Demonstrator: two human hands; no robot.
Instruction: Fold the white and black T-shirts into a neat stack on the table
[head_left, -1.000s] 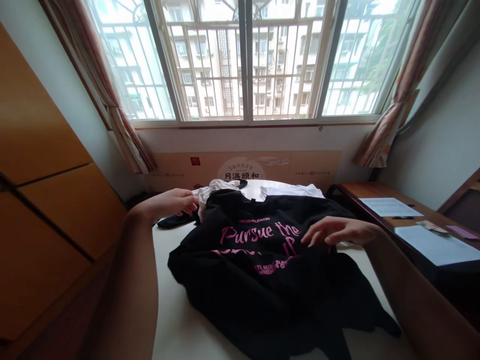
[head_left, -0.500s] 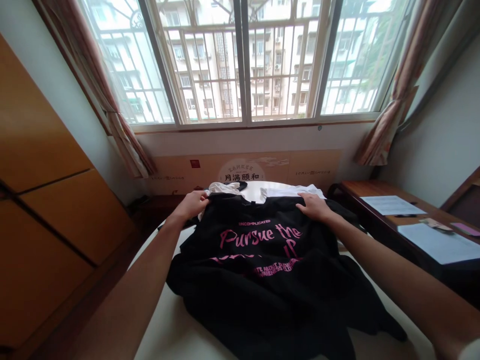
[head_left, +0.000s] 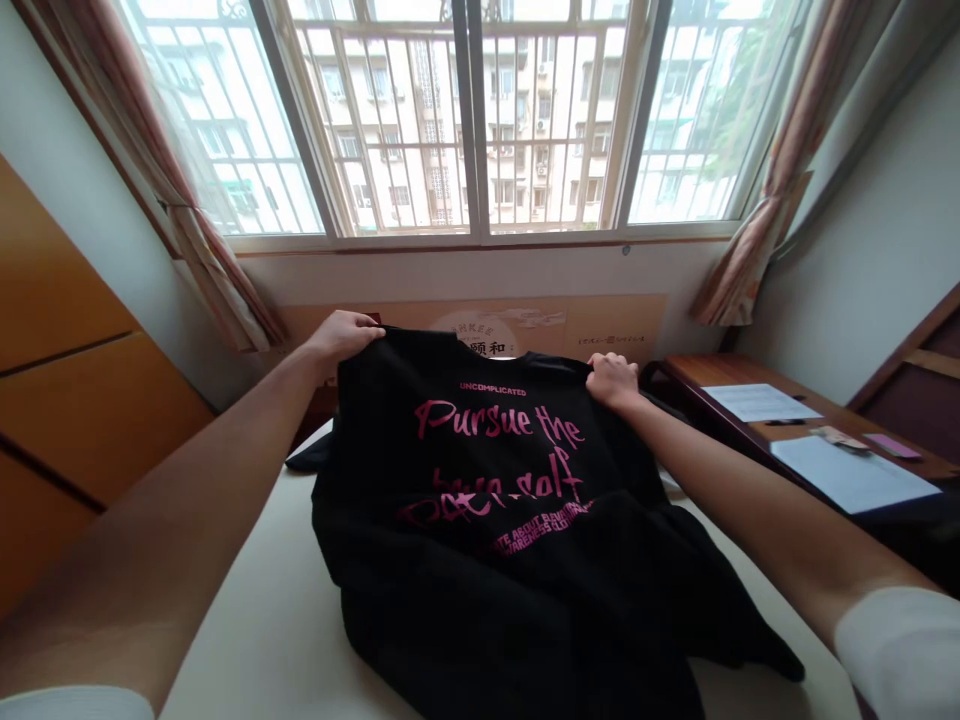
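Observation:
A black T-shirt [head_left: 480, 580] with pink lettering spreads in front of me, its neckline at the far end. My left hand [head_left: 346, 335] pinches the shirt at its left shoulder, fingers closed on the cloth. At the right shoulder, my right hand [head_left: 613, 381] is closed round the fabric. The upper part of the shirt is lifted between both hands, while the lower part lies in folds on a pale, rounded table [head_left: 247, 600]. The folds cover some of the lettering.
To the right stands a wooden desk [head_left: 697, 370] with sheets of paper [head_left: 855, 474], a pen and small slips. A barred window [head_left: 476, 130] with tied curtains [head_left: 739, 270] is ahead. An orange-brown cabinet [head_left: 52, 330] rises on the left.
Both hands have raised the shirt's shoulders off the table, the left one higher and further left. More lettering shows, and the white cloths behind are now mostly hidden.

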